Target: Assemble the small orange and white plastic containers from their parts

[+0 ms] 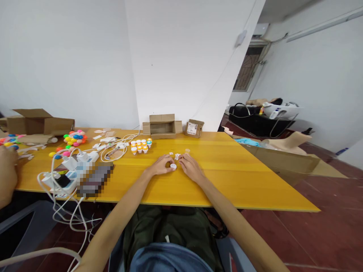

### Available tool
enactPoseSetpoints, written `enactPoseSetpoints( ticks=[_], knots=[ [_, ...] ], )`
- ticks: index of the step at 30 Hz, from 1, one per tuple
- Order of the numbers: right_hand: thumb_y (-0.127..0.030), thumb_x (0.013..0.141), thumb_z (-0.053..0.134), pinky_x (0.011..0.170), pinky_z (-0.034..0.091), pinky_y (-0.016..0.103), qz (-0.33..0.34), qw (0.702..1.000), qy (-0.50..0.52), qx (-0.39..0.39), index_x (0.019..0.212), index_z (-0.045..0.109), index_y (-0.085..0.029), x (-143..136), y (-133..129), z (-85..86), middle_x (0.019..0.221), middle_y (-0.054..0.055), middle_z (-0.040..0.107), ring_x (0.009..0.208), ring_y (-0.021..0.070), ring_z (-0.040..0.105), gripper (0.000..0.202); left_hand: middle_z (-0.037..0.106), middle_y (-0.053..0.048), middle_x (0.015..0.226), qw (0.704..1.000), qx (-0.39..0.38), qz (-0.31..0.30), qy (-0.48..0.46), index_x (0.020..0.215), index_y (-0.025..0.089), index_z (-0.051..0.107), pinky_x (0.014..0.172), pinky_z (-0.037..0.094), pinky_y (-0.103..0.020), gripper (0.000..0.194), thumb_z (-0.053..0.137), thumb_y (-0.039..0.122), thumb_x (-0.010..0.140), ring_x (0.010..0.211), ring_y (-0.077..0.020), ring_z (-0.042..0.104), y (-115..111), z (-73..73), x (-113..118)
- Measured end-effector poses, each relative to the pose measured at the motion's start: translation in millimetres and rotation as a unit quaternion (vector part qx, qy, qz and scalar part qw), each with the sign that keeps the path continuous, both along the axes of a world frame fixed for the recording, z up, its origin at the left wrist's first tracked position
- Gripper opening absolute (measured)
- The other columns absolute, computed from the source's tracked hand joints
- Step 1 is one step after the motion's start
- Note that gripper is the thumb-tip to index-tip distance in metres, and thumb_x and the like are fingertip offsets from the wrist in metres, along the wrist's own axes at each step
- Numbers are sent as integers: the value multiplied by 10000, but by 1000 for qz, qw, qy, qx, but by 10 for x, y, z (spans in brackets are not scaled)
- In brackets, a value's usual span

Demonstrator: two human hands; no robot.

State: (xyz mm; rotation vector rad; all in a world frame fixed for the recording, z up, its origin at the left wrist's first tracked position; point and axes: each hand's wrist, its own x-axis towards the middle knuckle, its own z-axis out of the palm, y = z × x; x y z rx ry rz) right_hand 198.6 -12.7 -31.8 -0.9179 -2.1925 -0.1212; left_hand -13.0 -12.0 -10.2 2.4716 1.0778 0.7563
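On the table (pixel 241 173), around mid-depth, the left hand (pixel 163 166) and right hand (pixel 191 167) lie side by side — a disc (pixel 173 166) at the left one's fingertips, small pieces (pixel 177 156) just beyond, between the two. Farther back and leftward, bottles (pixel 139 146) stand together in rows; behind them an open carton (pixel 162 128) sits before the wall (pixel 176 56), a smaller box (pixel 194 128) to its right. Left of the bottles run cables (pixel 119 145), then come balls (pixel 76 138); a flapped box (pixel 61 125) stands behind these. Nearer the front, at left, is a power strip (pixel 75 177). Right of the table — a floor box (pixel 278 162), with a basin (pixel 283 110) behind.
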Motion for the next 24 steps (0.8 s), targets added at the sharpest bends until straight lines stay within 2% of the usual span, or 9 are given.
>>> enactPoseSetpoints(
  ticks=[8,24],
  knots=[
    [-146,949,482,855,506,353,55,997,34,-29,872,669,-235,-112,-70,43,1028,73,653,968,207,614,221,660,-35,963,1000,-4,1,-15,935,225,664,964,480,-377,161,698,328,815,978,-222,617,10,-10,11],
    [-168,972,449,850,507,354,63,998,13,-20,897,662,-236,-149,-124,108,1021,80,649,962,213,608,236,654,-41,1002,1000,-7,7,-7,952,218,654,953,482,-358,195,696,357,822,977,-223,617,1,10,13]
  ],
)
